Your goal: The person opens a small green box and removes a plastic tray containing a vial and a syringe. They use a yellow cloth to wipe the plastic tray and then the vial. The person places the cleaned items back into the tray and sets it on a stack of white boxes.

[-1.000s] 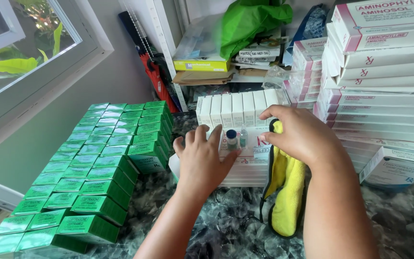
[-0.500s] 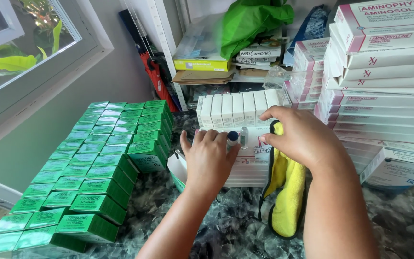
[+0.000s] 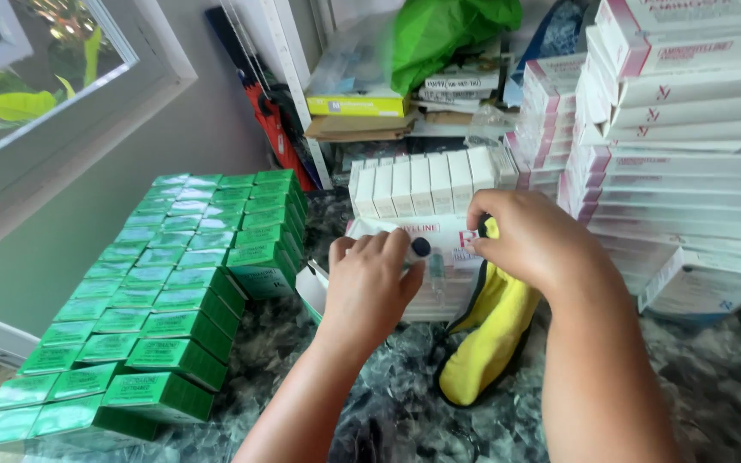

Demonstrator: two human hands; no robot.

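- Since the earlier frame, left hand [image 3: 369, 287] has closed around the small vial with a dark blue cap [image 3: 419, 248], which stood upright on the flat white carton [image 3: 439, 236] and now lies tilted in the fingers; the yellow cloth [image 3: 490, 339] has slid lower and to the left on the worktop [image 3: 713, 403].
- Left hand: curled, fingers wrapped about the vial, only the blue cap and a little glass showing past the fingertips. Held just above the flat white carton.
- Right hand [image 3: 529, 240]: fingers bent and pinched together over the carton's right end, beside the top of the yellow cloth; what they pinch cannot be told.
- Second vial, clear glass [image 3: 436, 267]: blurred, close under the first, between the two hands.
- Yellow cloth: soft, fleecy, with a dark edging, lying crumpled under the right wrist.
- Row of small white boxes [image 3: 422, 182]: plain card, standing on end, side by side, just behind the carton.
- Green boxes [image 3: 173, 283]: small glossy card cartons, packed in tidy rows and stacked, filling the left of the worktop.
- White cartons with pink bands [image 3: 688, 163]: long, flat, piled high at the right; one more lies tilted at the foot of the pile.
- Worktop: polished stone, dark green-black with pale veining.
- Room: white-framed window [image 3: 87, 94] at upper left with leaves outside; grey-green wall below it; at the back, a green plastic bag [image 3: 443, 34] on a heap of papers and a yellow box.
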